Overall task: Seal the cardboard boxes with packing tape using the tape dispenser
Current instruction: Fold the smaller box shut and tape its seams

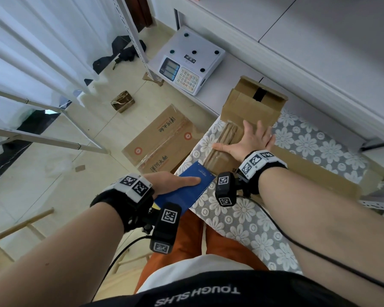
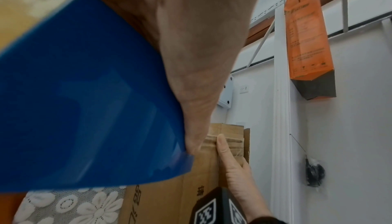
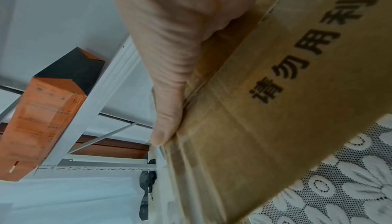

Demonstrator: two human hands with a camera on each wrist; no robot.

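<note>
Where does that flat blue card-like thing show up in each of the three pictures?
Head: flat blue rectangular card, lower centre, held by the left hand.
Left wrist: fills the left half.
Right wrist: not in it.
Shared landmark: brown cardboard box.

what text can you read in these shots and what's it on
"TOUGH SLHS": black waistband.
"请勿用利": side of the cardboard box.
Black characters on the floor carton: too blurred to read.
Blue booklet logo, scale keypad, orange package print: too small.

A brown cardboard box is laid on its side on the counter, far-end flaps open, wrinkled tape along its near edge.
</note>
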